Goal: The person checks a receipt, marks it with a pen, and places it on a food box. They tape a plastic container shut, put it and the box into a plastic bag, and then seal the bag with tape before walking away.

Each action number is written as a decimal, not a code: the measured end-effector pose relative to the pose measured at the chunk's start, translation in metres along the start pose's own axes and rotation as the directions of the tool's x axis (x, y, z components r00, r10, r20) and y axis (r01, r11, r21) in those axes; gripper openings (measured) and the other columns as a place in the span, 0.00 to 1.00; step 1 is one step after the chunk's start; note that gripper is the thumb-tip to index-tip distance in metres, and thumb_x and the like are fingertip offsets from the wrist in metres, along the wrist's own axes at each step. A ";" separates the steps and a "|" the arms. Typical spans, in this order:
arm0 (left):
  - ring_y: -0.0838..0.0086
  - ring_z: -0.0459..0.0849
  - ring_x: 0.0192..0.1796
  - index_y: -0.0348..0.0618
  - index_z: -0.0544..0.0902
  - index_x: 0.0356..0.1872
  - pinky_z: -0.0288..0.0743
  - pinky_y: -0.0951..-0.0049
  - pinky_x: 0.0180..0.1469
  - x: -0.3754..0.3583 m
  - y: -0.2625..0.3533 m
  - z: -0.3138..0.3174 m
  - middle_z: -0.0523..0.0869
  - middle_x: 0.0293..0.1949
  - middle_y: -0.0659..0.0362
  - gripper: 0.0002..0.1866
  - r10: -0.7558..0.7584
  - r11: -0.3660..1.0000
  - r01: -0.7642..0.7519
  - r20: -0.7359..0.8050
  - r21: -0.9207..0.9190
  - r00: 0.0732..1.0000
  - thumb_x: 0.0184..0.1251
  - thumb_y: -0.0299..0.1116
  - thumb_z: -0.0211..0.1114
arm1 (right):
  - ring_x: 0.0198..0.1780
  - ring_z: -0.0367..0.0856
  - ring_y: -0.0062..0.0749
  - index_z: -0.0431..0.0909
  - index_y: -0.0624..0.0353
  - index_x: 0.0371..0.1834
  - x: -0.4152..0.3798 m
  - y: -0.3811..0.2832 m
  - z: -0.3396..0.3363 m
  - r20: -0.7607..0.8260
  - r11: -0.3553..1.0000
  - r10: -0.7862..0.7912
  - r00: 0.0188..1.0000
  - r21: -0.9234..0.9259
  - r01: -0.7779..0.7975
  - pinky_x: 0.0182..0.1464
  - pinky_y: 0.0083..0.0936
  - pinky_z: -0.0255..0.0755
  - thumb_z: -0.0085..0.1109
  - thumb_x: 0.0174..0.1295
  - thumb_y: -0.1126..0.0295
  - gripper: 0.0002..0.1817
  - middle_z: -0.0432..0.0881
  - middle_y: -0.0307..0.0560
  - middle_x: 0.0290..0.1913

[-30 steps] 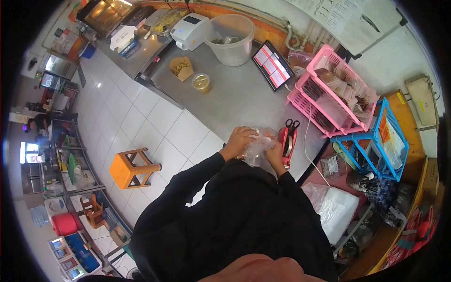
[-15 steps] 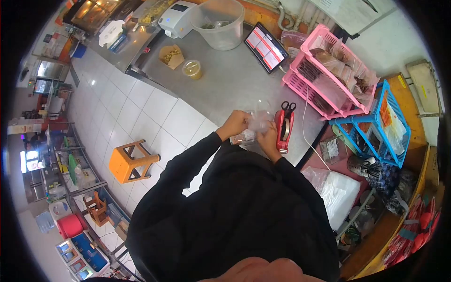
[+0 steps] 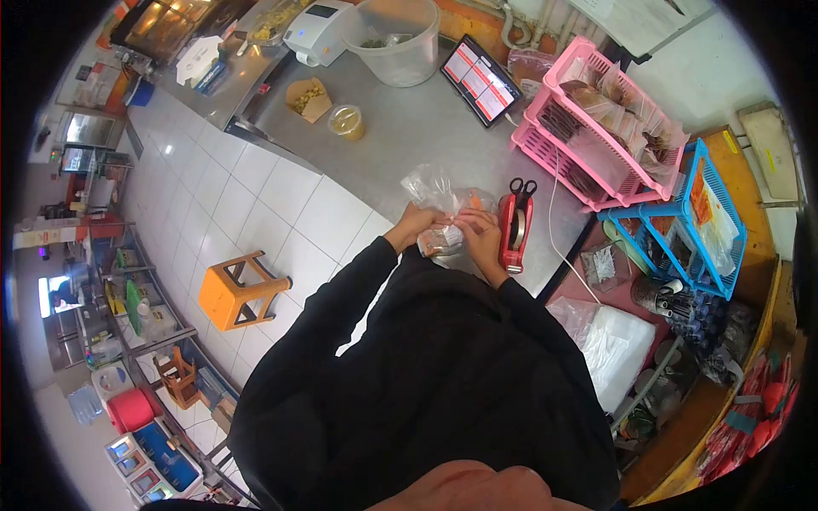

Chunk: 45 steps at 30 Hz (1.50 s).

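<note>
A clear plastic bag (image 3: 433, 186) is bunched between my two hands at the counter's near edge, its loose top spreading up and left. My left hand (image 3: 416, 225) is closed on the bag's left side. On the right, my right hand (image 3: 481, 235) pinches the gathered part, fingers close to the left ones. Below the hands, the filled part of the bag (image 3: 441, 242) shows something brownish and orange that I cannot make out. Just right of my right hand lies a red tape dispenser (image 3: 511, 238) with a roll in it. Black-handled scissors (image 3: 522, 186) stick out at its far end.
On the steel counter (image 3: 383, 175) stand a lidded cup (image 3: 347, 123), a paper food tray (image 3: 308, 100), a clear tub (image 3: 394, 47), a printer (image 3: 317, 32) and a tablet (image 3: 481, 83). Pink baskets (image 3: 588, 128) and a blue rack (image 3: 682, 226) stand right. An orange stool (image 3: 234, 291) is on the floor.
The bag's loose top has swung from above the hands to the upper left. My left hand has come down and left slightly, and both hands now meet at the bag's gathered part.
</note>
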<state>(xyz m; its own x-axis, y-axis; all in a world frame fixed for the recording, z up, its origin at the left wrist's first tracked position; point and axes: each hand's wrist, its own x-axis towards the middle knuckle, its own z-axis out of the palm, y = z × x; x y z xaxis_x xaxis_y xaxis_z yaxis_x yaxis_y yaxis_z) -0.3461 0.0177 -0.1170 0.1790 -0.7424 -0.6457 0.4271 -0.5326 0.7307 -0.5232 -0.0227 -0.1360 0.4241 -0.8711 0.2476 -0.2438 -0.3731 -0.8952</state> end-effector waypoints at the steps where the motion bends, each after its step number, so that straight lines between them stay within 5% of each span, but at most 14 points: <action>1: 0.62 0.88 0.39 0.24 0.76 0.47 0.85 0.68 0.42 -0.003 -0.002 0.000 0.85 0.38 0.46 0.17 0.037 0.999 -0.037 -0.001 0.022 0.999 0.55 0.17 0.67 | 0.51 0.76 0.35 0.85 0.55 0.33 0.000 0.002 0.002 -0.010 0.999 0.043 0.999 0.000 -0.043 0.58 0.31 0.62 0.66 0.55 0.69 0.05 0.85 0.42 0.43; 8: 0.65 0.87 0.42 0.28 0.76 0.49 0.82 0.72 0.45 -0.009 -0.009 -0.001 0.85 0.42 0.50 0.19 0.026 1.000 -0.025 -0.010 0.016 1.000 0.55 0.18 0.67 | 0.51 0.69 0.36 0.83 0.55 0.28 0.007 0.005 -0.001 0.130 0.994 0.060 0.990 -0.100 -0.047 0.58 0.32 0.56 0.55 0.63 0.66 0.10 0.77 0.41 0.42; 16: 0.65 0.86 0.46 0.29 0.75 0.52 0.82 0.72 0.46 -0.014 -0.007 0.000 0.83 0.47 0.49 0.17 0.009 0.999 -0.010 0.020 0.035 1.000 0.61 0.19 0.63 | 0.53 0.65 0.37 0.82 0.54 0.25 0.002 0.007 -0.004 0.186 0.996 0.018 0.982 -0.088 -0.002 0.58 0.33 0.54 0.58 0.58 0.65 0.08 0.73 0.42 0.42; 24: 0.65 0.86 0.44 0.31 0.74 0.52 0.82 0.71 0.45 -0.009 -0.008 -0.007 0.83 0.45 0.50 0.21 -0.010 1.000 0.009 0.054 0.016 0.998 0.56 0.18 0.67 | 0.52 0.66 0.36 0.83 0.54 0.24 0.002 0.008 -0.001 0.150 0.997 0.011 0.989 -0.079 0.001 0.57 0.33 0.55 0.59 0.56 0.65 0.08 0.74 0.40 0.40; 36: 0.67 0.85 0.46 0.34 0.76 0.52 0.80 0.70 0.47 -0.011 -0.006 -0.006 0.83 0.46 0.52 0.21 0.008 0.995 -0.016 0.080 0.100 0.997 0.55 0.20 0.69 | 0.50 0.66 0.37 0.83 0.53 0.25 0.009 0.005 0.001 0.151 0.989 0.081 0.985 -0.134 -0.061 0.55 0.33 0.58 0.61 0.58 0.62 0.09 0.74 0.41 0.41; 41: 0.66 0.86 0.45 0.34 0.75 0.52 0.80 0.71 0.46 -0.016 -0.008 -0.008 0.83 0.48 0.51 0.20 0.079 0.992 -0.091 0.141 0.083 0.987 0.57 0.21 0.66 | 0.52 0.68 0.40 0.83 0.51 0.32 0.014 0.001 0.004 -0.008 0.982 0.053 0.999 -0.180 -0.054 0.56 0.35 0.59 0.66 0.55 0.61 0.08 0.75 0.44 0.41; 45: 0.65 0.87 0.44 0.33 0.75 0.51 0.80 0.71 0.44 -0.018 -0.013 -0.010 0.84 0.46 0.51 0.19 0.100 0.991 -0.112 0.161 0.067 0.982 0.57 0.19 0.64 | 0.54 0.68 0.42 0.83 0.49 0.37 0.018 -0.001 -0.001 0.148 0.974 0.042 0.988 -0.225 -0.008 0.57 0.38 0.58 0.65 0.56 0.62 0.08 0.76 0.46 0.42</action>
<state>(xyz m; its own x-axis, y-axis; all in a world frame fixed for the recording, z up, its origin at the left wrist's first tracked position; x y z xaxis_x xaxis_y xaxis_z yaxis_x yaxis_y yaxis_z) -0.3460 0.0415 -0.1169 0.0758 -0.8477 -0.5250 0.3444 -0.4719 0.8116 -0.5166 -0.0382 -0.1304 0.5377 -0.8293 0.1523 -0.4367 -0.4284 -0.7911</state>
